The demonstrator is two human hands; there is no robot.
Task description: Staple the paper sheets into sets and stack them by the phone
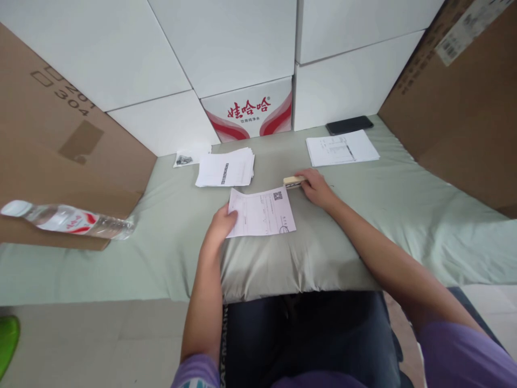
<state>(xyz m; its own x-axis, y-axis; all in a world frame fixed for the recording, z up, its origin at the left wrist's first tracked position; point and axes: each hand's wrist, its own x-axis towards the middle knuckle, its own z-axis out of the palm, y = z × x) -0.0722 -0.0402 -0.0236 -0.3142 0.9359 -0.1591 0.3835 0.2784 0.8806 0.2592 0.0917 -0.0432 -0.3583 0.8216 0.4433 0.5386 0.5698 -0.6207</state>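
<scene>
2 hands work the green cloth: left hand (220, 223) lies flat, pinning the form (262, 212); right hand (315, 186) closes on the stamp (294, 181) just beyond its far corner. Stamping looks underway; next likely needs a lift. Stamp's long axis runs left-right, form's too.

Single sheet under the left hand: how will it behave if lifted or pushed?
The sheet is likely floppy: it is one thin printed page lying flat on the green cloth. It probably weighs little, so the left hand pressing its left edge may be all that keeps it in place. Pushed, it might drag or wrinkle on the soft cloth rather than glide.
</scene>
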